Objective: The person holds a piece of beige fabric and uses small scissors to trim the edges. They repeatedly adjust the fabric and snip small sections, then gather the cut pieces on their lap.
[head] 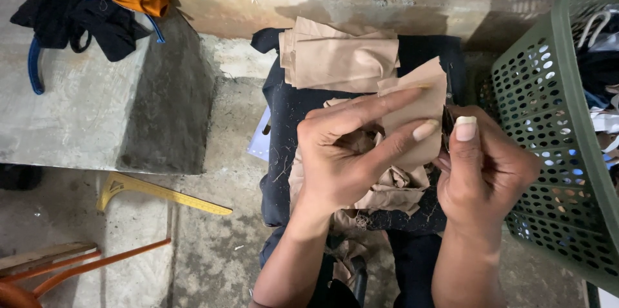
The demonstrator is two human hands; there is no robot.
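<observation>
Both hands, left hand (342, 153) and right hand (483, 166), pinch one beige fabric piece (416, 105) above one folded beige stack (342, 57).

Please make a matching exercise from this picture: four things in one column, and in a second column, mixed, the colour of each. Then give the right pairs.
Things:
1. curved ruler on the floor
2. perforated basket at the right
3. fabric piece held between the left hand and the right hand
4. cloth under the stacked fabric pieces

Colours:
A. beige
B. dark navy
C. yellow
D. green

Pairs: 1-C, 2-D, 3-A, 4-B
</observation>
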